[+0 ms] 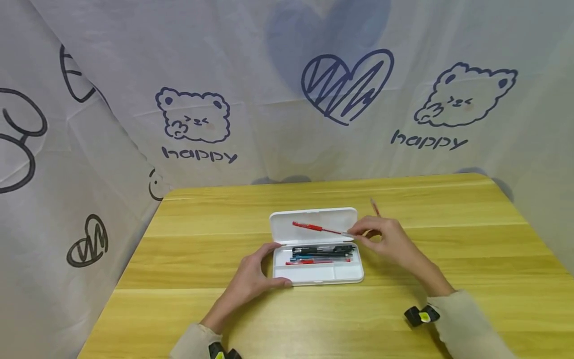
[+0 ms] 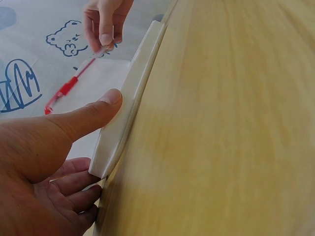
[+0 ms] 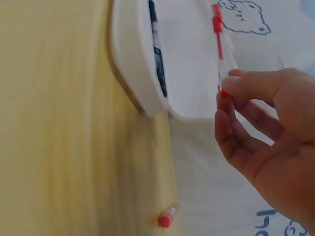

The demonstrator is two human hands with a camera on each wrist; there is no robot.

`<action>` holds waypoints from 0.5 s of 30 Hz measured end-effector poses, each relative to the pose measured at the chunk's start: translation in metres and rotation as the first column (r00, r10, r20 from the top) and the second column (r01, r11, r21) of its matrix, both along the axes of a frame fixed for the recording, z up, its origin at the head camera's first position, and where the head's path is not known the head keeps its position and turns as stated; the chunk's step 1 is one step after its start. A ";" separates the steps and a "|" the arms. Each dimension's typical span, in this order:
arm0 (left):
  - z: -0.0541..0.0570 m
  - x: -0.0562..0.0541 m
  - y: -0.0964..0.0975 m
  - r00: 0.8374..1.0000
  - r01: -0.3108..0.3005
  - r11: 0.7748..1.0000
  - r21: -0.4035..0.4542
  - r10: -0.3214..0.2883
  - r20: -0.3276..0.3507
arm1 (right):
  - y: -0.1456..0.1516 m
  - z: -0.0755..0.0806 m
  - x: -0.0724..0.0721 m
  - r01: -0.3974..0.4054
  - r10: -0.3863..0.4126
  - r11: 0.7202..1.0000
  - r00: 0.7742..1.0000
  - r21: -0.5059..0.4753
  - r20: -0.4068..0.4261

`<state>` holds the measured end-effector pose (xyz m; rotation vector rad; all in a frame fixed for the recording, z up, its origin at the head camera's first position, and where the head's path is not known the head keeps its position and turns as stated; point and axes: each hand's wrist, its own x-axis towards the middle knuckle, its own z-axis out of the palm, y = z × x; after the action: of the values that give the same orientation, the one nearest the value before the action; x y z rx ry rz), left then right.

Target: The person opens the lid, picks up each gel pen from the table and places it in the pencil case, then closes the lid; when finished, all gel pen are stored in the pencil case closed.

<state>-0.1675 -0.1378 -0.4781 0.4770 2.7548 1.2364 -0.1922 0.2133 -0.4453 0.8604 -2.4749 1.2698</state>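
Note:
A white pencil case (image 1: pixel 309 275) lies open on the table, its lid raised at the back. Several black, blue and red pens (image 1: pixel 320 252) rest together in its rear compartment. My left hand (image 1: pixel 250 274) grips the case's left end, thumb on the front edge and fingers around the far side. Between thumb and fingertips, my right hand (image 1: pixel 387 239) pinches the clear end of a red gel pen (image 1: pixel 309 227). That pen is held above the case, in front of the lid, its red cap pointing left.
Behind my right hand, another red pen (image 1: pixel 375 207) lies on the wooden table (image 1: pixel 215 219), partly hidden in the head view; its red end (image 3: pixel 166 219) shows in the right wrist view. A white cloth (image 1: pixel 269 124) with printed bears and hearts hangs behind the table.

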 end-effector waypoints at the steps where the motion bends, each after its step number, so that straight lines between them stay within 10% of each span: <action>1: 0.000 0.000 0.000 1.000 0.001 1.000 0.000 -0.001 0.001 | -0.003 -0.001 0.001 -0.023 0.023 1.000 1.000 0.010 0.008; 15: -0.001 -0.001 -0.001 1.000 0.005 1.000 0.008 -0.005 0.002 | -0.019 -0.015 0.006 -0.165 0.147 0.974 0.982 0.157 0.121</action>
<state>-0.1682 -0.1386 -0.4789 0.4833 2.7465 1.2466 -0.1860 0.1938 -0.4601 1.0738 -2.6763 1.1994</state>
